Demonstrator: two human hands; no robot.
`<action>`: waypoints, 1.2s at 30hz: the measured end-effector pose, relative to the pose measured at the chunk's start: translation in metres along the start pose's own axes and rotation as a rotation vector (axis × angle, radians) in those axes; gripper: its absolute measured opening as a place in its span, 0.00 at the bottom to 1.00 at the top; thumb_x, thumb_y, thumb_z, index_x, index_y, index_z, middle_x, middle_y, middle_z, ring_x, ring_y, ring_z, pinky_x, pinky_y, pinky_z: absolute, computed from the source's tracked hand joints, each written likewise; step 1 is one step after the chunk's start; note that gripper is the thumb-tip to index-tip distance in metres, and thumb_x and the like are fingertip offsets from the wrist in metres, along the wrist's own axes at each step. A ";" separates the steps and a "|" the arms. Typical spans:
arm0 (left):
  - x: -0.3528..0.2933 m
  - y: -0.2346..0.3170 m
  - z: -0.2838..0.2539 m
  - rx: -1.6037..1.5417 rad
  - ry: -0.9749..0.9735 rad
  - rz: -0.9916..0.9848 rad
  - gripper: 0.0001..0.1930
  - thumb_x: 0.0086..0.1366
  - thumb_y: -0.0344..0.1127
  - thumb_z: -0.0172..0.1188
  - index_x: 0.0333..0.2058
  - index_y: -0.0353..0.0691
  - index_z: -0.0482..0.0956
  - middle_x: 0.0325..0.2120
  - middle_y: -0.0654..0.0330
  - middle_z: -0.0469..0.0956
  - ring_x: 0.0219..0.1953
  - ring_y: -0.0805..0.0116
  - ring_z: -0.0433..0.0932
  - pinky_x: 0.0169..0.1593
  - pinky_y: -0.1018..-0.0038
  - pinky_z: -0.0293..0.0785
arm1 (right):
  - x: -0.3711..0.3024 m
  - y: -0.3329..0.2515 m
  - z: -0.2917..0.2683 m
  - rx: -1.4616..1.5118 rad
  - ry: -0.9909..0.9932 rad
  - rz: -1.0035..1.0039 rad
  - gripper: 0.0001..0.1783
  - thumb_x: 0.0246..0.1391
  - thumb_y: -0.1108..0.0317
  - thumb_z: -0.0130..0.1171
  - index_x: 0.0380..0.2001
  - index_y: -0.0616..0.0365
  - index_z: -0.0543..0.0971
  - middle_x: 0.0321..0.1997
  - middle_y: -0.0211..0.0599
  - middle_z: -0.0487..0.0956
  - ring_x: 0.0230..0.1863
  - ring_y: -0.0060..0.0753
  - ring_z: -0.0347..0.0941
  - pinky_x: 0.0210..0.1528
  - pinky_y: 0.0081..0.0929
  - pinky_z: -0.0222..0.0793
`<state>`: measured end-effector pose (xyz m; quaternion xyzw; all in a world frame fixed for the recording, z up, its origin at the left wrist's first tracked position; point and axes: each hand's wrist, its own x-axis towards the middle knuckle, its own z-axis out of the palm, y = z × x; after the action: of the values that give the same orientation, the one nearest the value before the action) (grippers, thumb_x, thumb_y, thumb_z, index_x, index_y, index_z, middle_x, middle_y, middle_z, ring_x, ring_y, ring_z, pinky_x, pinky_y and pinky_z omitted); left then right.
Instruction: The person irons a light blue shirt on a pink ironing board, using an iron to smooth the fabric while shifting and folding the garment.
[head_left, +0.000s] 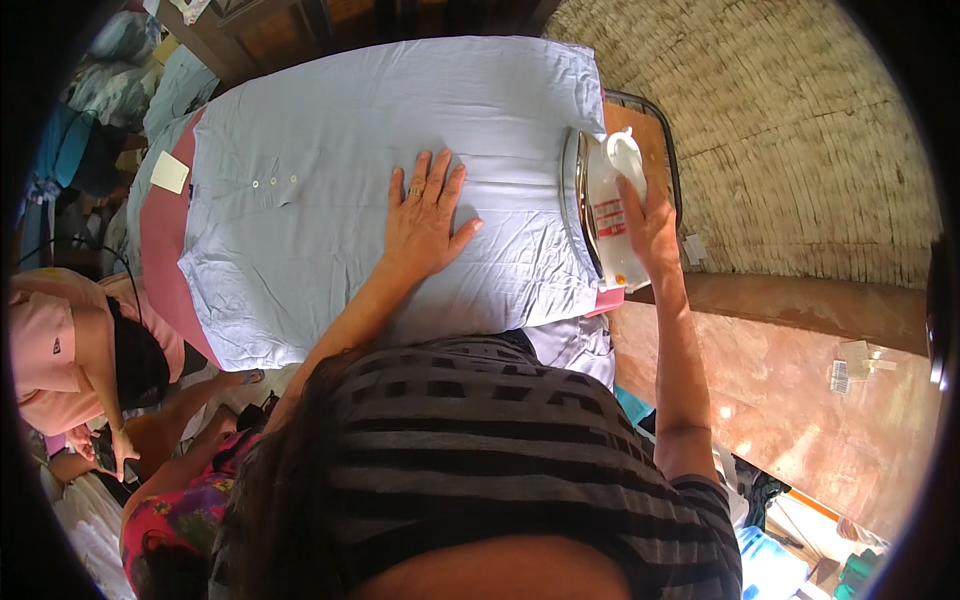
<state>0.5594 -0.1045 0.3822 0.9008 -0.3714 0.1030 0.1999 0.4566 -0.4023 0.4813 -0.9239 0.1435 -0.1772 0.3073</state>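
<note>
A light blue shirt [330, 130] with three small buttons on a short placket lies spread over an ironing board [163, 225] with a dull red cover. My left hand [425, 220] rests flat on the middle of the cloth, fingers spread, a ring on one finger. At the shirt's right end, my right hand [653, 228] is wrapped round the handle of a white clothes iron [608, 255]. Its shiny metal soleplate edge faces left, along the hem. Creases run through the cloth between my left hand and the iron, and wrinkles gather along the near edge.
A woven mat wall [770, 130] and a wooden panel [780, 380] stand to the right, with a dark metal frame [677, 170] beside the board. At the left, a person in a pink top [50, 345] sits close by, near piled bags and clothes [115, 90]. Dark wooden furniture [270, 40] borders the far side.
</note>
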 end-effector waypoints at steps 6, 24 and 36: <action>0.001 0.004 0.000 0.015 -0.014 -0.043 0.38 0.64 0.56 0.56 0.67 0.41 0.60 0.70 0.53 0.53 0.72 0.47 0.50 0.69 0.41 0.42 | -0.026 -0.001 -0.016 -0.056 -0.068 0.031 0.19 0.64 0.59 0.57 0.37 0.69 0.72 0.24 0.64 0.75 0.28 0.66 0.76 0.25 0.45 0.69; 0.059 0.134 0.068 -0.113 -0.161 0.478 0.37 0.65 0.56 0.53 0.65 0.36 0.62 0.70 0.51 0.53 0.72 0.49 0.49 0.70 0.45 0.44 | -0.115 -0.019 -0.151 0.209 0.009 0.568 0.16 0.64 0.56 0.57 0.37 0.59 0.76 0.13 0.22 0.65 0.11 0.13 0.56 0.13 0.19 0.52; -0.038 0.009 -0.013 0.010 0.113 -0.165 0.36 0.65 0.51 0.54 0.66 0.38 0.61 0.71 0.51 0.52 0.73 0.48 0.48 0.70 0.44 0.40 | 0.015 -0.075 -0.024 -0.025 -0.259 -0.268 0.17 0.58 0.59 0.65 0.37 0.64 0.76 0.25 0.54 0.80 0.26 0.50 0.81 0.28 0.40 0.71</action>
<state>0.5259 -0.0811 0.3838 0.9221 -0.2836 0.1388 0.2237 0.4717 -0.3630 0.5495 -0.9535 -0.0194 -0.0945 0.2855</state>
